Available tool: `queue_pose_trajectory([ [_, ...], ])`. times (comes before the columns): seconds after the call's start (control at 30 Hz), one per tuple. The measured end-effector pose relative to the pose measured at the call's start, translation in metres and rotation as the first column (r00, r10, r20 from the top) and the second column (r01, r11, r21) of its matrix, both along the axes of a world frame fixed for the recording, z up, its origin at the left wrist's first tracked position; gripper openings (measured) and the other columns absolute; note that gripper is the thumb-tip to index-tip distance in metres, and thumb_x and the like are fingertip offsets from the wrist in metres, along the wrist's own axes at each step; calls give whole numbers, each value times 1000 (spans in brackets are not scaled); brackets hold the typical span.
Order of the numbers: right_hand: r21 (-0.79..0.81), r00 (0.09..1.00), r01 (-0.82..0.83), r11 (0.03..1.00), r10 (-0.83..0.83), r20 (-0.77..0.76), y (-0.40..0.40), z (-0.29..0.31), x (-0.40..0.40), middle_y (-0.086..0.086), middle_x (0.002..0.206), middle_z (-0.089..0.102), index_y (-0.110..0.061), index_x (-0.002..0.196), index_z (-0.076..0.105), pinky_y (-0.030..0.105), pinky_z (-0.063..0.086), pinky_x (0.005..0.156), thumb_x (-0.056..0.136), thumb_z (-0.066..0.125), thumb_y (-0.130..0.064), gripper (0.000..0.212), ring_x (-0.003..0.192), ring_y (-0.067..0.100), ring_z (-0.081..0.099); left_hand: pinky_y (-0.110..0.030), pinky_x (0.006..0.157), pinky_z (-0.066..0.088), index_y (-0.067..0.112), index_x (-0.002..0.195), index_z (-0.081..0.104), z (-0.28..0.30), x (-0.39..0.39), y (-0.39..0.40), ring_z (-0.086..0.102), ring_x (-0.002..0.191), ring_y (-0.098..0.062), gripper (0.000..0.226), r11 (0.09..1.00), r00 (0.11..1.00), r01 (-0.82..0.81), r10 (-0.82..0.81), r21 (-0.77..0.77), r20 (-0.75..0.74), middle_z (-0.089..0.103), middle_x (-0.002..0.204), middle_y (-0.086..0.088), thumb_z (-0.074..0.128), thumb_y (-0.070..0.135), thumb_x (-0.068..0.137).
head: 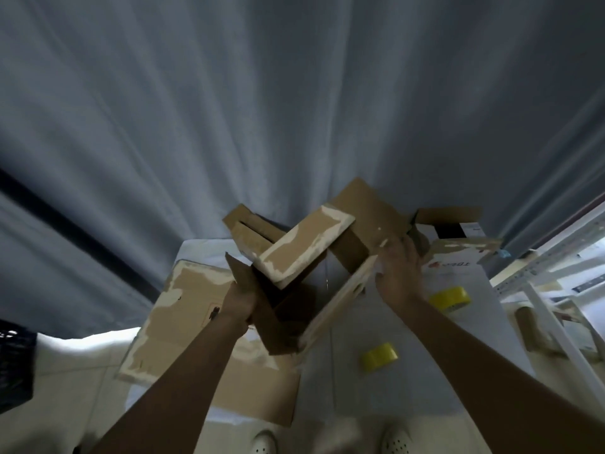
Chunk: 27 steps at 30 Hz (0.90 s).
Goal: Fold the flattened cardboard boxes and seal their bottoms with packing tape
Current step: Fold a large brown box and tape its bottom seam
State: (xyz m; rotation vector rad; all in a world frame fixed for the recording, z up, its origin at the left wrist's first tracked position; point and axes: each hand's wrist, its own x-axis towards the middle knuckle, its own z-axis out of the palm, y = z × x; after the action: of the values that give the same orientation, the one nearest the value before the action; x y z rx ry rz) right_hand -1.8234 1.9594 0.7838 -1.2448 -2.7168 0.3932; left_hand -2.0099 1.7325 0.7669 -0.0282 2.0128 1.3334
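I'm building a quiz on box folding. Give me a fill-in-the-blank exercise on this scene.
1. Both hands hold a brown ____ box above the table.
2. The two tape rolls on the white table are ____ in colour.
3. The left hand grips one of the box's ____.
4. The right hand touches the box's ____ side.

Missing: cardboard; yellow; flaps; right
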Motion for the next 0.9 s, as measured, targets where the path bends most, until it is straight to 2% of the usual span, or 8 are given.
queue_pose_trajectory([
  [0.1,-80,983,-173,982,177,50,7,7,-34,0,140,49,-21,113,64,34,25,111,89,53,-11,28,142,28,23,-29,41,41,7,106,62,11,-12,-4,50,57,-23,18,987,986,147,-151,-68,-65,58,76,-11,52,19,98],
  [0.17,-65,968,-247,967,250,39,8,10,-56,2,122,62,-17,104,67,33,32,108,88,53,-11,22,134,26,36,-46,60,55,10,114,61,11,-26,-7,60,72,-31,32,967,963,235,-245,-95,-117,65,88,-12,56,26,86],
  [0.27,32,906,-420,907,416,80,11,8,-87,6,120,62,-13,110,66,35,33,108,95,46,-15,25,133,27,38,-57,83,54,16,124,58,-13,-61,-14,63,94,-36,41,952,942,273,-294,-140,-163,67,110,-13,53,37,90],
  [0.37,-33,892,-450,892,451,12,17,2,-124,9,132,56,-11,126,59,37,32,109,101,40,-25,34,129,29,44,-41,88,55,4,128,55,17,-64,-8,62,95,-25,32,946,943,273,-299,-173,-148,62,122,-17,52,10,96],
  [0.5,-274,938,-268,924,315,144,19,2,-144,13,127,58,-12,125,57,43,41,99,105,23,-39,47,116,33,52,-21,69,52,-4,130,52,12,-75,-4,57,77,-9,38,942,951,267,-291,-203,-103,60,125,-20,51,-8,92],
  [0.63,-452,886,-111,885,294,358,23,6,-135,17,128,58,-4,129,56,38,43,93,105,30,-37,49,117,33,55,-38,87,55,-1,130,52,4,-86,-4,64,103,-28,36,940,951,238,-277,-243,-139,60,126,-19,51,0,95],
  [0.77,-773,888,179,609,239,394,37,-10,-120,13,81,74,1,95,68,26,54,55,85,62,-26,29,75,28,72,-52,102,42,1,134,47,6,-92,4,51,118,-43,37,915,909,249,-333,-317,-248,53,132,-25,46,19,102],
  [0.9,-872,952,262,412,38,304,20,-28,-129,5,107,67,-11,122,56,31,52,74,97,52,-33,33,86,19,66,-40,97,39,-1,130,47,8,-85,11,51,118,-42,35,857,829,233,-422,-460,-366,54,131,-24,41,21,103],
])
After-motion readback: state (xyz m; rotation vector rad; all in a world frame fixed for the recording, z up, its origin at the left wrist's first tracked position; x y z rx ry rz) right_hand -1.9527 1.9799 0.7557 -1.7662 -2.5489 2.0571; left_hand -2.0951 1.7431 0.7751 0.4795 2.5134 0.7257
